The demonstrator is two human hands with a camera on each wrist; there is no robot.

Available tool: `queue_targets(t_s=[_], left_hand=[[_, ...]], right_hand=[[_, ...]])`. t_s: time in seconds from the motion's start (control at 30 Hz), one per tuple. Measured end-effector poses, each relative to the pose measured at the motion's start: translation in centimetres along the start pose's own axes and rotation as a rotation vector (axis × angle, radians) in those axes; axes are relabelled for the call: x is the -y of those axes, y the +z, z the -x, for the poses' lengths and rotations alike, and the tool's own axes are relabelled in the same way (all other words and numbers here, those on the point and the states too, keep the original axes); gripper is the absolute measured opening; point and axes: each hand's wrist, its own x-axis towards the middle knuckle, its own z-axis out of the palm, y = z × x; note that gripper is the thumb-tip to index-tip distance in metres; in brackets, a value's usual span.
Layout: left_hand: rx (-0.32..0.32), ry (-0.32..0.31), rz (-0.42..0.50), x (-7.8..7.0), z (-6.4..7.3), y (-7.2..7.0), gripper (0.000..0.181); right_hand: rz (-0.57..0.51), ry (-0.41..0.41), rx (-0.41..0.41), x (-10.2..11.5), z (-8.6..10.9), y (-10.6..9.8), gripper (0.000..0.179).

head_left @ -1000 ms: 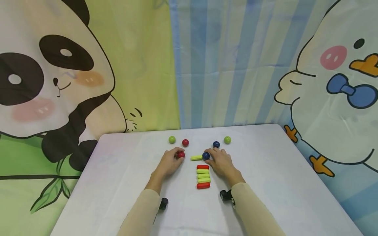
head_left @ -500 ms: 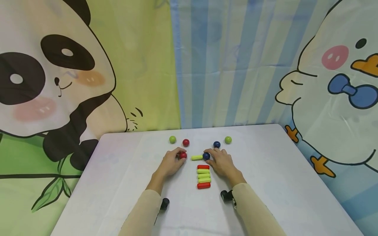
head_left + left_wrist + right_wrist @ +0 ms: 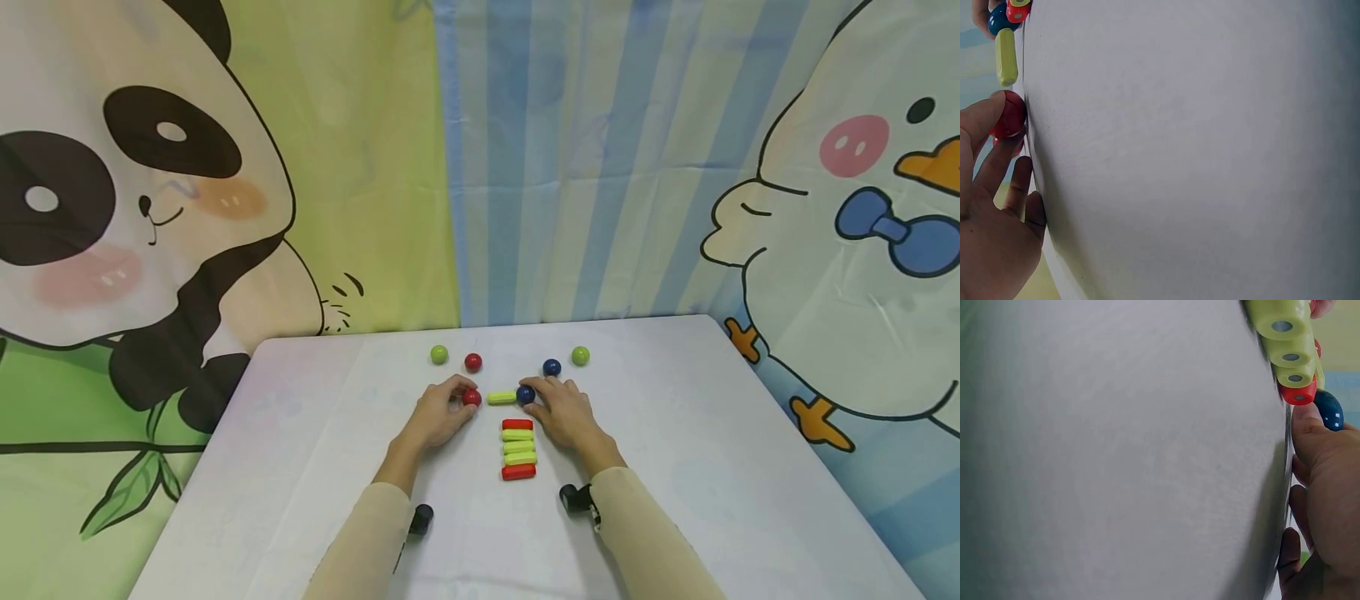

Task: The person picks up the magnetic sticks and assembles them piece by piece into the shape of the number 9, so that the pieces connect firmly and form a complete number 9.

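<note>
My left hand (image 3: 441,414) pinches a red ball (image 3: 472,397) between thumb and fingers. Across from it, my right hand (image 3: 566,410) holds a dark blue ball (image 3: 526,394). A yellow-green rod (image 3: 501,398) sticks out from that blue ball toward the red one. In the left wrist view a gap shows between the rod's free end (image 3: 1007,80) and the red ball (image 3: 1012,115). The right wrist view shows my thumb against the blue ball (image 3: 1329,409); the other fingertips there are partly hidden.
Closer to me lies a row of rods: a red one (image 3: 517,425), several yellow-green ones (image 3: 518,447) and another red one (image 3: 519,472). Behind the hands are a green ball (image 3: 438,355), a red ball (image 3: 473,362), a blue ball (image 3: 552,367) and a second green ball (image 3: 581,356).
My left hand has moved a little to the right with the red ball, narrowing the gap to the rod. The right hand has stayed nearly still, and the rod has shifted up slightly.
</note>
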Motion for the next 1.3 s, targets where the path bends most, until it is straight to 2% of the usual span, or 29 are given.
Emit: queue_targets(t_s=[0.37, 0.63, 0.87, 1.03, 1.17, 1.3], left_hand=[[0.045, -0.032, -0.006, -0.6, -0.4, 0.6, 0.032], [0.021, -0.020, -0.013, -0.6, -0.8, 0.9, 0.035], [0.044, -0.034, -0.005, 0.1, -0.5, 1.1, 0.038], [0.041, -0.044, 0.047, 0.4, -0.6, 0.7, 0.037], [0.039, -0.040, 0.087, 0.3, -0.9, 0.5, 0.036], [0.046, -0.039, 0.090, 0.1, -0.9, 0.6, 0.036]], right_hand=[[-0.050, 0.002, 0.014, -0.3, 0.0, -0.1, 0.048], [-0.032, 0.020, 0.001, 0.0, -0.2, 0.0, 0.049], [0.011, 0.032, 0.016, 0.0, -0.1, 0.6, 0.052], [0.015, -0.012, -0.006, -0.2, -0.4, 0.5, 0.054], [-0.040, -0.075, -0.032, -0.6, -0.9, -0.1, 0.057], [-0.138, -0.149, -0.004, -0.9, -1.2, -0.5, 0.055]])
